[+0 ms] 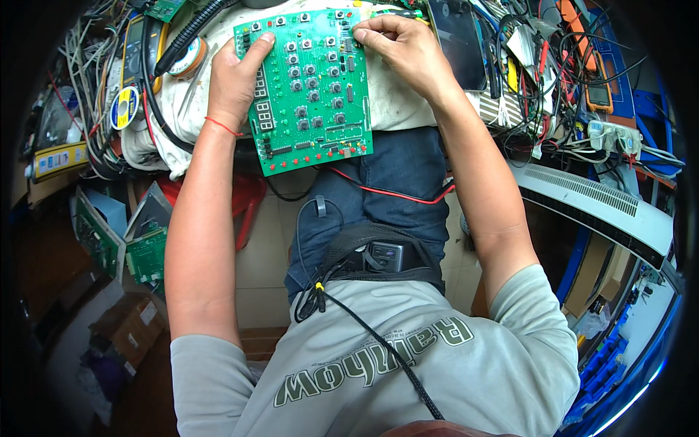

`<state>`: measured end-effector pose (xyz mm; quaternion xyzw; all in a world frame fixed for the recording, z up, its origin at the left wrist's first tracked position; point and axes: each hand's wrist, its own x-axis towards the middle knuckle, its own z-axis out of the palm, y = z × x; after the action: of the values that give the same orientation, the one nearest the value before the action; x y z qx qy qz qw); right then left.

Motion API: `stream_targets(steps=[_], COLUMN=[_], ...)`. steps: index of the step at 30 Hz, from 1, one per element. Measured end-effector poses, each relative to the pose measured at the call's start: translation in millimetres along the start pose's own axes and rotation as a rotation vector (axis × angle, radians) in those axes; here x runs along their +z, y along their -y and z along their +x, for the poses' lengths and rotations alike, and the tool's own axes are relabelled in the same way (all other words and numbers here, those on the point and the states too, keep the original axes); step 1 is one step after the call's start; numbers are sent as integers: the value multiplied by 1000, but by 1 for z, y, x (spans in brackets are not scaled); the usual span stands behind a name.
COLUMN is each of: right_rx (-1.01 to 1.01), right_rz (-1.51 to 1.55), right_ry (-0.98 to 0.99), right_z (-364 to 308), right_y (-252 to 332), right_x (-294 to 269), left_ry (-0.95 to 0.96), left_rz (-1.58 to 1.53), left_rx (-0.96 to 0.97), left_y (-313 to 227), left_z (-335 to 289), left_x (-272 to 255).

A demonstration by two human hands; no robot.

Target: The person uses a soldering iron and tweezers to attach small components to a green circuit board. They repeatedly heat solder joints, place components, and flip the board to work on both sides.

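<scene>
A green circuit board (320, 87) is held up at the near edge of the cloth-covered bench, partly over my lap. It carries several black push buttons, a column of white digit displays (265, 113) along its left side and a row of small red parts at its lower edge. My left hand (237, 80) grips the board's left edge, thumb on the front face and the other fingers mostly hidden behind. At the upper right corner, my right hand (400, 51) pinches the board's edge between thumb and fingers.
White cloth (400, 102) covers the bench. On the left are a solder spool (191, 60), a yellow multimeter (133, 47) and a round tin (124, 108). Tangled cables (517, 58), a dark flat panel (455, 44) and a power strip (614, 140) crowd the right. A red stool (251, 207) stands below.
</scene>
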<state>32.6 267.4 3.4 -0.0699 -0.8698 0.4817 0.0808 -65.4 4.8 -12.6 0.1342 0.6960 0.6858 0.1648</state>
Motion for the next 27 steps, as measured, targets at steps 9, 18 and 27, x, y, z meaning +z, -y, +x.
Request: stream_targets(steps=[9, 18, 27], right_rx=[39, 66, 87], right_rz=[9, -48, -54], right_ry=[5, 3, 21], right_z=[-3, -3, -3], right_y=[-1, 2, 9], right_x=[0, -2, -6], left_ry=[-9, -12, -22], left_rz=[2, 38, 28], left_rx=[-4, 27, 42], left_y=[1, 2, 3], left_z=[-2, -1, -1], left_x=[2, 1, 2])
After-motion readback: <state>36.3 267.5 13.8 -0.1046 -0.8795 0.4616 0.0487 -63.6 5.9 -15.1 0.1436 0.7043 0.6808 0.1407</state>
